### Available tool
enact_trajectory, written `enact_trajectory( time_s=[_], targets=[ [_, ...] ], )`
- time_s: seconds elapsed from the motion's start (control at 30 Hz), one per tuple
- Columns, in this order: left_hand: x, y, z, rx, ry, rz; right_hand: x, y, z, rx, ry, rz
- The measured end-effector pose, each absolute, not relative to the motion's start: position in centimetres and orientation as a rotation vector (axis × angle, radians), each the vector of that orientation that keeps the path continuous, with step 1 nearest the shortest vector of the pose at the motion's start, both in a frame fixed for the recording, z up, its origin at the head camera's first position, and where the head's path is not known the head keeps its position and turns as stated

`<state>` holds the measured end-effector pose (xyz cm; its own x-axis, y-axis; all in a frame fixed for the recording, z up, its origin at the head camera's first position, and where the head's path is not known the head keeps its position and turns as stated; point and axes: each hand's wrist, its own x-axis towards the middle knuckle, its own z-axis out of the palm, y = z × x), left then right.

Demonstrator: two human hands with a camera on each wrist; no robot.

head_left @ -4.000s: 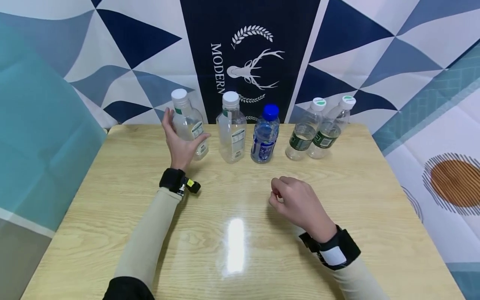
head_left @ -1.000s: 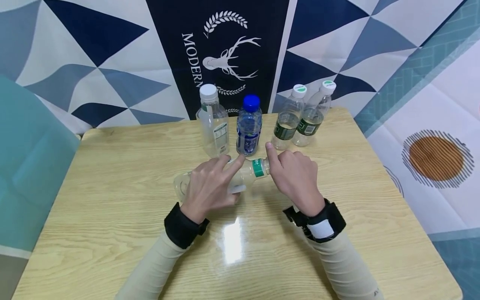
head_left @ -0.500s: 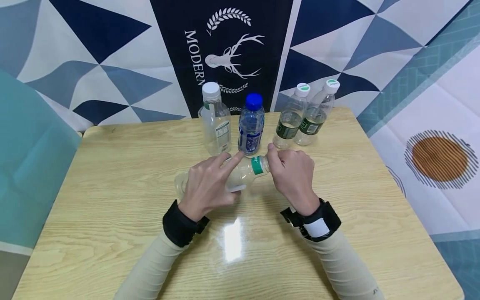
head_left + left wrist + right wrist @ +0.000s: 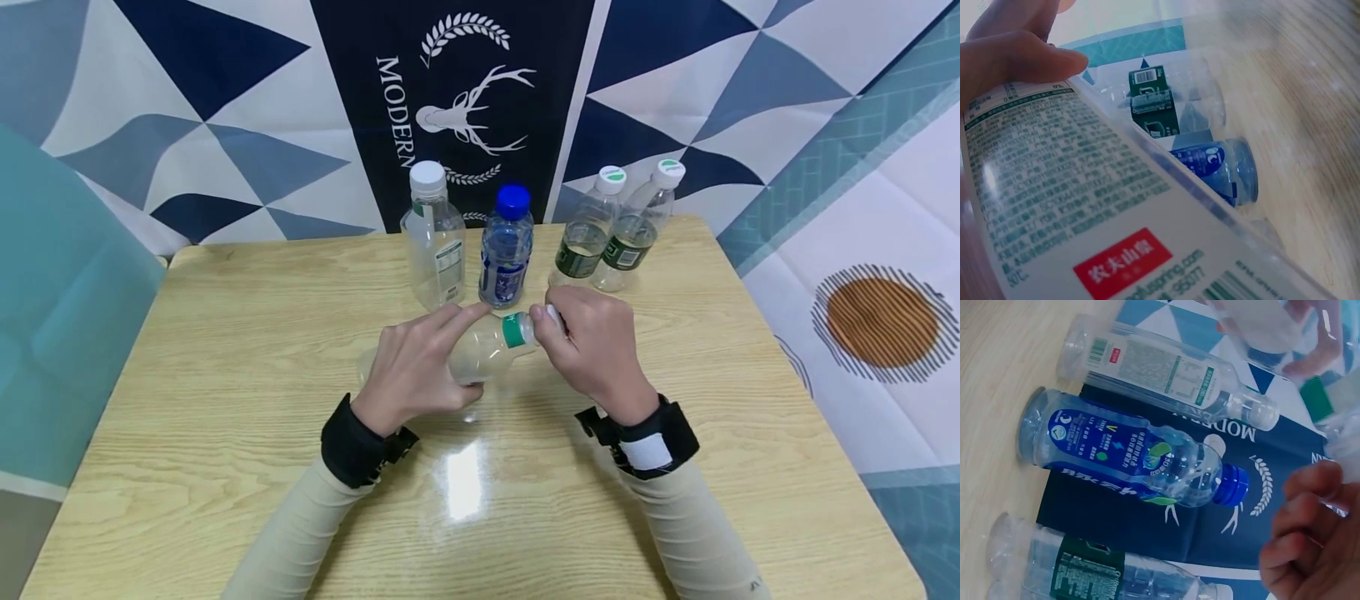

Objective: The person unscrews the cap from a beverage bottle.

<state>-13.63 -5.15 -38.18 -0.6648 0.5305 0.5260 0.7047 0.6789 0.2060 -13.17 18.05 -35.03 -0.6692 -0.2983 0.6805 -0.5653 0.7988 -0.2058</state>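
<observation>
A clear plastic bottle (image 4: 483,346) with a green neck band lies sideways above the table, its neck pointing right. My left hand (image 4: 416,362) grips its body, fingers over the far side and thumb on the near side. In the left wrist view the bottle's printed label (image 4: 1079,187) fills the foreground, below the thumb. My right hand (image 4: 596,346) pinches the white cap (image 4: 555,317) at the neck end, between thumb and curled fingers. The right wrist view shows those curled fingers (image 4: 1304,519) beside the neck. Part of the cap is hidden by the hand.
Along the table's (image 4: 225,333) back edge stand a clear bottle with a white cap (image 4: 435,242), a blue-capped bottle (image 4: 506,250) and two green-labelled bottles (image 4: 581,237), close together on the right. A patterned cloth (image 4: 262,150) hangs right behind them.
The left hand has taken the leftmost bottle from the back row and brought it sideways to the middle. The right hand came to its cap, and has since turned, its thumb now lower.
</observation>
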Motion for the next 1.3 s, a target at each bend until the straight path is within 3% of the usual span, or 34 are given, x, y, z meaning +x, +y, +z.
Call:
enact_trajectory(
  time_s=[0.47,0.9,1.3],
  targets=[
    [-13.8,-5.6,-38.3,-0.879,-2.459,-0.485,-12.0,18.6,-33.1,0.641,-2.567,0.884],
    [-13.8,-5.7,-38.2,-0.876,-2.421,-0.417,-12.0,18.1,-33.2,0.306,-2.641,0.892],
    [-14.0,-6.0,-38.0,-0.855,-2.451,-0.493,-12.1,18.7,-32.7,0.634,-2.542,1.119]
  ],
)
